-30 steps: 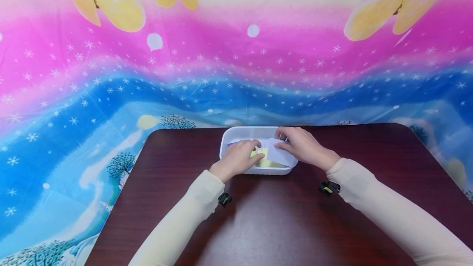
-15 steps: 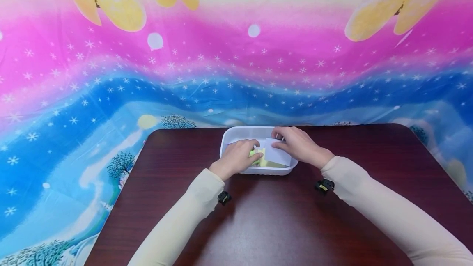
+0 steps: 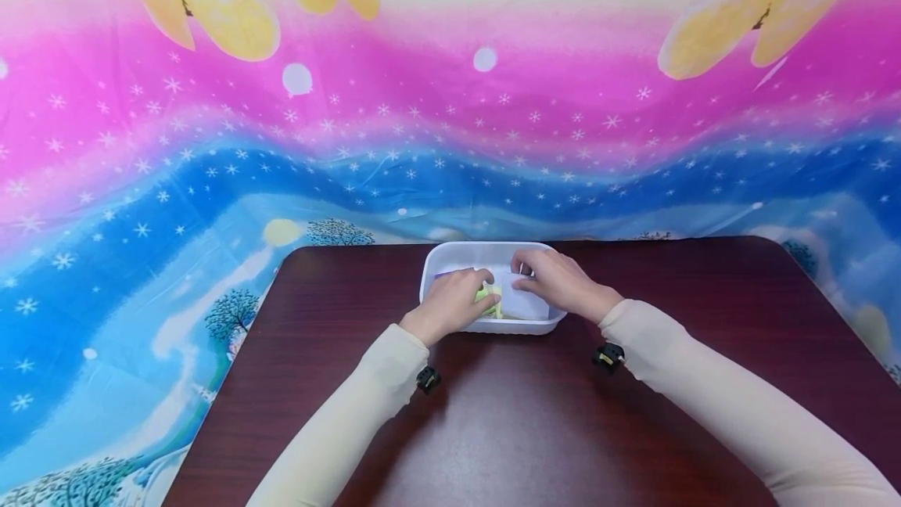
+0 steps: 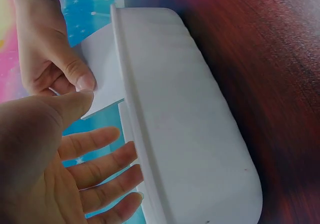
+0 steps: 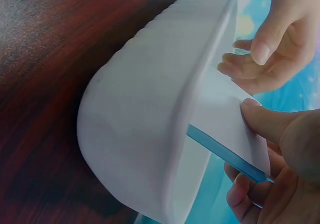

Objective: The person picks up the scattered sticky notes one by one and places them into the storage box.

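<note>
A white plastic bin (image 3: 517, 327) stands near the table's far edge. My right hand (image 3: 565, 282) pinches a thin white pad with a blue edge (image 5: 227, 116) between thumb and fingers, tilted partly inside the bin at its right side. My left hand (image 3: 450, 300) reaches over the left side of the bin. In the left wrist view its fingers (image 4: 102, 166) are spread and relaxed, holding nothing visible. Yellow-green items (image 3: 487, 305) lie in the bin, mostly hidden by my left hand, so their kind is unclear. A purple bit shows behind that hand.
The dark reddish-brown table (image 3: 521, 413) extends in front of the bin and to both sides. A colourful printed cloth (image 3: 436, 116) hangs right behind the table's far edge. Black wrist devices (image 3: 608, 357) sit under both sleeves.
My right hand has moved left with the white pad, which now covers most of the yellow area that showed earlier. The left hand has stayed nearly still over the bin.
</note>
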`<state>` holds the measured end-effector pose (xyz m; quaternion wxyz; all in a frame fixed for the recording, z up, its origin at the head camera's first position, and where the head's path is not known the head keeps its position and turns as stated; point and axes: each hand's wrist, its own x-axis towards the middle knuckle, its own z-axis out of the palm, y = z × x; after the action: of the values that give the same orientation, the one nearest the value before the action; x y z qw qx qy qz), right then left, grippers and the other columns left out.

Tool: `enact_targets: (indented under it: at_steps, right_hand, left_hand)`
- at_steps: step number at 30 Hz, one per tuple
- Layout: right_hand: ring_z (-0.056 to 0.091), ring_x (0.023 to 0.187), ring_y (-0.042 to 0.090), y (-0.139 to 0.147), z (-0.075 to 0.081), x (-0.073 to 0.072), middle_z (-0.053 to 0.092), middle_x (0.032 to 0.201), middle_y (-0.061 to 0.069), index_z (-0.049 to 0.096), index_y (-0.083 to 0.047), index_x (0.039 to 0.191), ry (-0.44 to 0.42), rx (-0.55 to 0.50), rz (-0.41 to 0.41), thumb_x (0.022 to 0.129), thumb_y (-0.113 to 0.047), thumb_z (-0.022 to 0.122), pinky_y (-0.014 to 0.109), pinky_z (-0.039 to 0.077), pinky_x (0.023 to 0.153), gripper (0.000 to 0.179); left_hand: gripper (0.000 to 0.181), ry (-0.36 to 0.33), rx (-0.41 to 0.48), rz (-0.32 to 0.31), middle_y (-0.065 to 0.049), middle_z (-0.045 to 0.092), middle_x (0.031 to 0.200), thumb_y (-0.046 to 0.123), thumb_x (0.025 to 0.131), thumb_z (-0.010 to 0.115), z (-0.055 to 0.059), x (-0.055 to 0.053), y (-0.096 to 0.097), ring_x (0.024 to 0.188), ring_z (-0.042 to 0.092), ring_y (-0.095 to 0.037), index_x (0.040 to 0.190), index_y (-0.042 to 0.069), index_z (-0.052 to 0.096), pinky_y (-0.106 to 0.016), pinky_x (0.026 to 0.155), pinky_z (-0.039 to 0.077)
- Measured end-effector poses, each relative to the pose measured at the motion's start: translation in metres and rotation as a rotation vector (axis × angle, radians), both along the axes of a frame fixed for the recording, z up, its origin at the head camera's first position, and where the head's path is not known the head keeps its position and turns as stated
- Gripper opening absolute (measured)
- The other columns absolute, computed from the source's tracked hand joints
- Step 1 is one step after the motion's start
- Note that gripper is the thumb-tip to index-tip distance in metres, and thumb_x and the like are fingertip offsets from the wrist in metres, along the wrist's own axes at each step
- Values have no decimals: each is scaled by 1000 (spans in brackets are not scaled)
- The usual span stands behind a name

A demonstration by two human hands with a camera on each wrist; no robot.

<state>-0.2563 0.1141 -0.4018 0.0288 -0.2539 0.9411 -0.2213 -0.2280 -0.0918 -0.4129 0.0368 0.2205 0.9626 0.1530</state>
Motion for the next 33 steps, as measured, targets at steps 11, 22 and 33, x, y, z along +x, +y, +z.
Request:
enact_targets:
  at_steps: [11, 22, 33]
  right_hand:
    - [65, 81, 15, -1, -11, -2, 73, 88, 2, 69, -11, 94, -3, 21, 38, 89, -18, 78, 34, 51, 68, 12]
    - [63, 79, 16, -2, -20, -8, 72, 87, 1, 70, -11, 94, -4, 64, 54, 89, -19, 77, 36, 52, 71, 12]
    - [64, 82, 16, -6, -20, -9, 74, 96, 6, 71, -8, 103, -50, 120, 44, 91, -16, 75, 38, 54, 76, 15]
  left_hand:
    - [39, 11, -21, 4, -5, 73, 117, 40, 101, 60, -5, -2, -1, 107, 69, -20, 129, 13, 66, -40, 92, 55]
    - [39, -1, -32, 6, -5, 73, 115, 41, 101, 60, -10, -7, -2, 104, 69, -21, 127, 13, 66, -41, 89, 55]
    - [39, -25, -37, 21, -5, 73, 120, 40, 100, 60, -14, -10, -4, 108, 68, -21, 127, 12, 67, -41, 94, 54]
